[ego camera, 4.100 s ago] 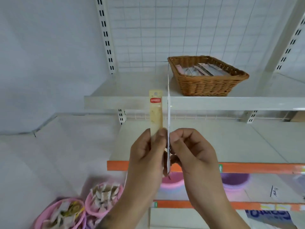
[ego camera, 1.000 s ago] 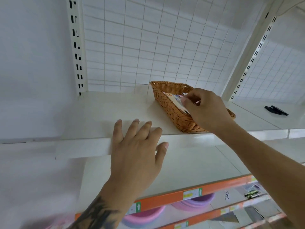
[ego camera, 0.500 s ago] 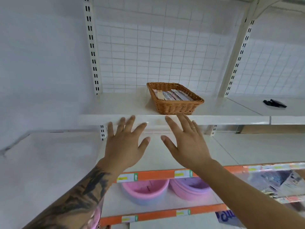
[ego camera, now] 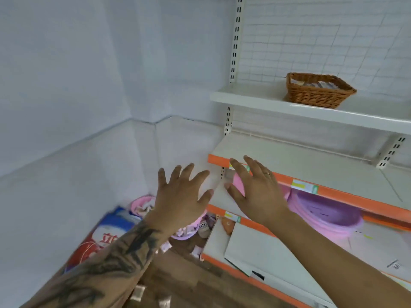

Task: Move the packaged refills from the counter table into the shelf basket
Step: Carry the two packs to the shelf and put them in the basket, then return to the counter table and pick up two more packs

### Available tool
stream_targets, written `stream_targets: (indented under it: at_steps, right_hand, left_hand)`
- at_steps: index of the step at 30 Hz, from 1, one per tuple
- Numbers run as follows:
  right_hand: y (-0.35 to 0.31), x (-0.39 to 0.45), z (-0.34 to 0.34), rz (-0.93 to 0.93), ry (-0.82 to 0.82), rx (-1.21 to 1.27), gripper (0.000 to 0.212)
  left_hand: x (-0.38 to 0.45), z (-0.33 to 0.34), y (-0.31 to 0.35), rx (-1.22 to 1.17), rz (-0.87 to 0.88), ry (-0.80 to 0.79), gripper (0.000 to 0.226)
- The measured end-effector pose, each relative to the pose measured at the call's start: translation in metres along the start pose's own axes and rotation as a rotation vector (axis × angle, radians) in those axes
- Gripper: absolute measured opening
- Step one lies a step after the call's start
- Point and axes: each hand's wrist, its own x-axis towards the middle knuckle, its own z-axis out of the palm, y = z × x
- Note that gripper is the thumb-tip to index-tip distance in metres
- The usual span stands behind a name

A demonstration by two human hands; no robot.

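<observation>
A brown wicker basket [ego camera: 315, 94] stands on the upper white shelf [ego camera: 255, 98] at the right, with several packaged refills [ego camera: 320, 84] lying flat inside it. My left hand [ego camera: 180, 198] and my right hand [ego camera: 255, 190] hover side by side in mid-frame, well below and left of the basket. Both have their fingers spread and hold nothing. A ring shows on my right hand.
Orange-edged shelves [ego camera: 333, 190] run below the basket's shelf, holding pink and purple plastic bowls [ego camera: 324, 216]. On the floor at lower left lie a blue-and-red bag [ego camera: 104, 236] and pink bowls [ego camera: 142, 203] with small packets. White walls meet in a corner at the left.
My right hand left the basket and both hands dropped down, empty and spread. The view swung left and down, so the basket now sits at the upper right.
</observation>
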Motion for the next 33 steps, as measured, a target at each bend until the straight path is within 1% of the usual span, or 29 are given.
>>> stream_targets:
  at_steps: [5,12,17,20,21,24,28,30,33]
  right_hand:
    - [-0.065,-0.038,0.006,-0.086,-0.051,0.030,0.069]
    - [-0.162,-0.106,0.006,-0.126,-0.104,0.037,0.069]
    - [-0.256,-0.156,0.015,-0.152,-0.155,0.083,0.075]
    - [-0.323,-0.191,0.019,-0.159,-0.191,0.143,0.081]
    - [-0.344,-0.203,0.023,-0.164,-0.211,0.153,0.082]
    - [-0.401,-0.235,0.038,-0.222,-0.255,0.161,0.076]
    - [-0.467,-0.273,0.053,-0.297,-0.335,0.147,0.068]
    - [-0.499,-0.286,0.058,-0.338,-0.384,0.135,0.071]
    - [-0.549,-0.300,0.065,-0.427,-0.422,0.144,0.082]
  left_hand:
    - [-0.067,-0.023,-0.041,0.071,-0.072,0.004,0.063]
    - [-0.173,-0.034,-0.092,0.041,-0.125,-0.026,0.065]
    - [-0.280,-0.026,-0.161,0.038,-0.203,-0.056,0.061]
    - [-0.349,-0.030,-0.207,0.042,-0.263,-0.104,0.069]
    - [-0.370,-0.031,-0.221,0.043,-0.282,-0.113,0.069]
    - [-0.428,-0.033,-0.262,0.039,-0.345,-0.115,0.061]
    - [-0.496,-0.033,-0.305,0.008,-0.438,-0.142,0.063]
    - [-0.523,-0.034,-0.325,0.003,-0.488,-0.144,0.064]
    - [-0.562,-0.032,-0.355,-0.023,-0.579,-0.124,0.064]
